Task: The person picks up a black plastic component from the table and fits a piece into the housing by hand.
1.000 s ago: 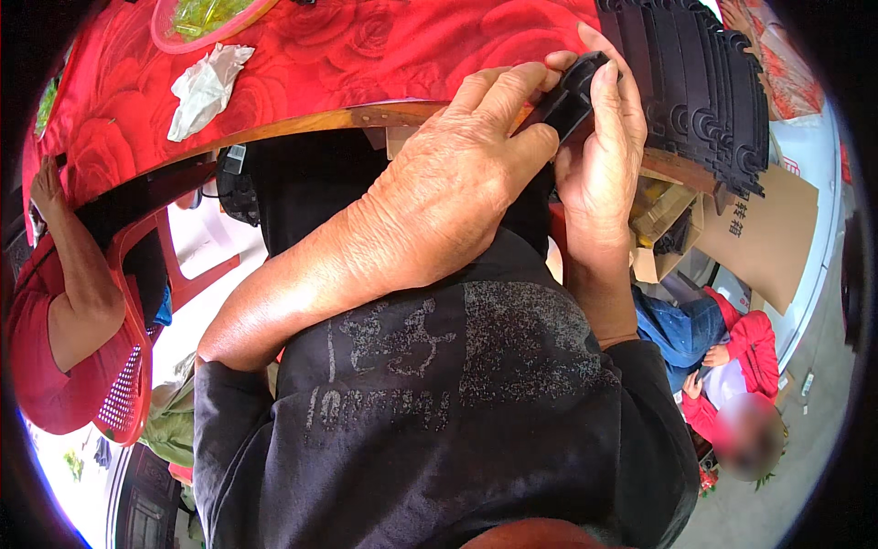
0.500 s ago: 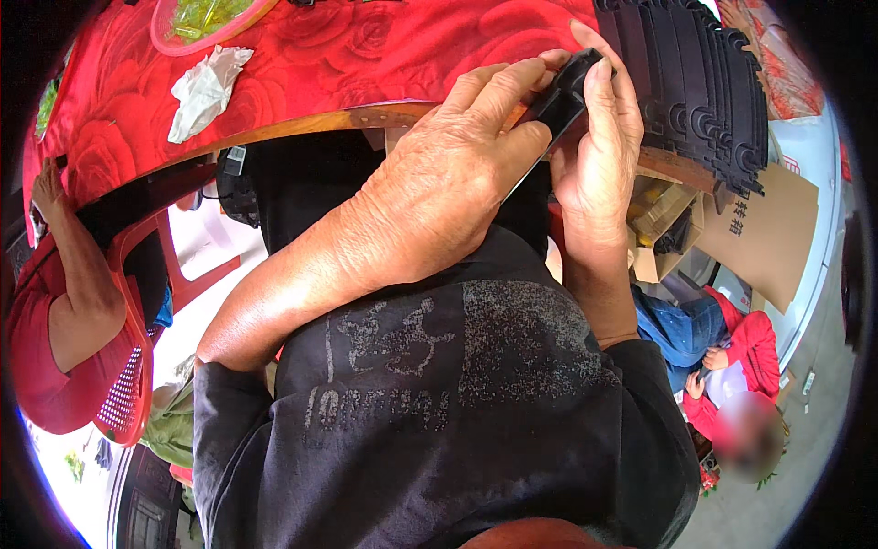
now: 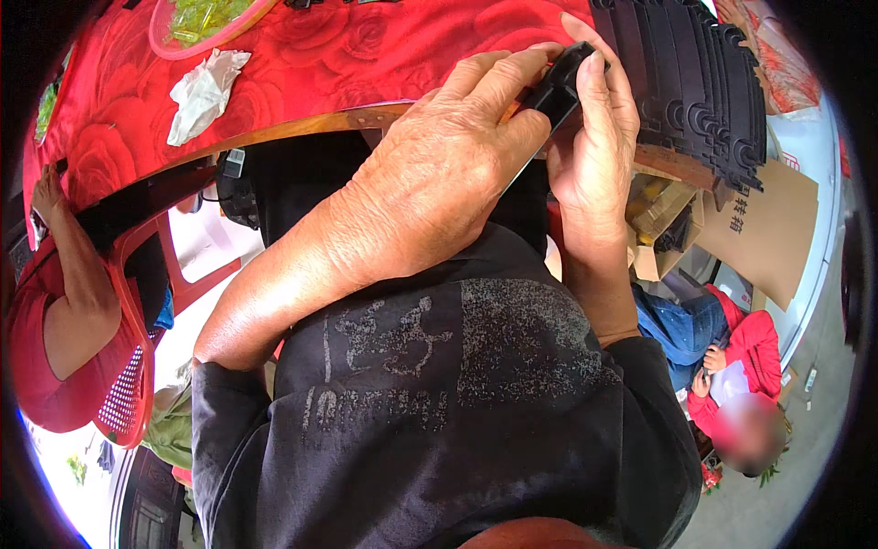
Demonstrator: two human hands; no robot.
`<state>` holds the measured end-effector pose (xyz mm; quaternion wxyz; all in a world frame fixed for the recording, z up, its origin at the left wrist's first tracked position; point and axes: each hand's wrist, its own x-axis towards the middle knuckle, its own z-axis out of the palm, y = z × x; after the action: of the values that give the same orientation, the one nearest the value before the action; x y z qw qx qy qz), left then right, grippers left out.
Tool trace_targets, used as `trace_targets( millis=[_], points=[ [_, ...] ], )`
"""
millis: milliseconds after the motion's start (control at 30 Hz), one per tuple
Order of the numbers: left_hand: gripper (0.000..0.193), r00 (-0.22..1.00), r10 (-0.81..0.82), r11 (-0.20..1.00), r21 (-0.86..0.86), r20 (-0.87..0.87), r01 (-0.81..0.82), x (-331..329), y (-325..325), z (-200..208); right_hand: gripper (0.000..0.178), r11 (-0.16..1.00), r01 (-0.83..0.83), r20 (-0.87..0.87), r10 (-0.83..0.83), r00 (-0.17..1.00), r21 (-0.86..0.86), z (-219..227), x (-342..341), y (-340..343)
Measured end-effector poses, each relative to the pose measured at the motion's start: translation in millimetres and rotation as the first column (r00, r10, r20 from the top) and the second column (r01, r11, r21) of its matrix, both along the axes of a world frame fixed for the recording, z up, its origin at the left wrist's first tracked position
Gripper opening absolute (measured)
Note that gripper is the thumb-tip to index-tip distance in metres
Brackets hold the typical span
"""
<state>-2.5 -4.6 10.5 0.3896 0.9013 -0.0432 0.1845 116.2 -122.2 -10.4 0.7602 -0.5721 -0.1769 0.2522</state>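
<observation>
A long black plastic piece [image 3: 560,90] slants up and away over the table's near edge, held between my two hands. Around its near part, my left hand [image 3: 457,151] is closed, with the thumb pressed along the top. My right hand [image 3: 599,151] grips the far end, its thumb near the tip and its fingers behind. Much of the piece is covered by the hands. Just right of them lies a row of black plastic strips [image 3: 681,87] with hooked ends, packed side by side on the table.
A red rose-patterned cloth [image 3: 315,69] covers the table. On it are a crumpled white tissue [image 3: 208,96] and a pink-rimmed bowl [image 3: 201,52] of yellow-green pieces. An open cardboard box [image 3: 647,265] stands below, right. One person [image 3: 69,357] sits left, another [image 3: 754,348] right.
Both hands and the black piece have shifted very slightly; the grip looks the same. The person at the right has moved their hands a little.
</observation>
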Motion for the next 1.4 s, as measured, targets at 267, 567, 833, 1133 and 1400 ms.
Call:
trace_targets(
  millis=[267, 567, 833, 1133, 1400],
  points=[
    [0.027, 1.000, 0.000, 0.999, 0.032, -0.025, 0.001, 0.5, 2.3, -0.5, 0.041, 0.999, -0.034, -0.021, 0.034, 0.999, -0.027, 0.9, 2.8, -1.7],
    [0.056, 0.998, 0.028, 0.981, -0.189, -0.059, -0.038, -16.5, -1.3, -4.5, 0.049, 0.995, -0.098, -0.040, 0.098, 0.994, 0.000, -5.8, 8.0, -5.1],
    [0.048, 0.979, 0.140, 0.895, -0.405, -0.146, -0.188, -35.9, -16.5, -9.9, 0.055, 0.986, -0.145, -0.064, 0.151, 0.986, 0.085, -1.1, 6.3, -7.7],
    [0.035, 0.968, 0.169, 0.774, -0.583, -0.184, -0.246, -39.5, -29.9, -21.5, 0.058, 0.988, -0.131, -0.042, 0.135, 0.990, 0.084, 2.7, 1.6, -10.4],
    [0.031, 0.942, 0.077, 0.732, -0.622, -0.328, -0.277, -34.2, -34.0, -24.5, 0.060, 0.993, -0.115, 0.048, 0.115, 0.992, 0.011, 7.1, -1.8, -5.5]
  ],
)
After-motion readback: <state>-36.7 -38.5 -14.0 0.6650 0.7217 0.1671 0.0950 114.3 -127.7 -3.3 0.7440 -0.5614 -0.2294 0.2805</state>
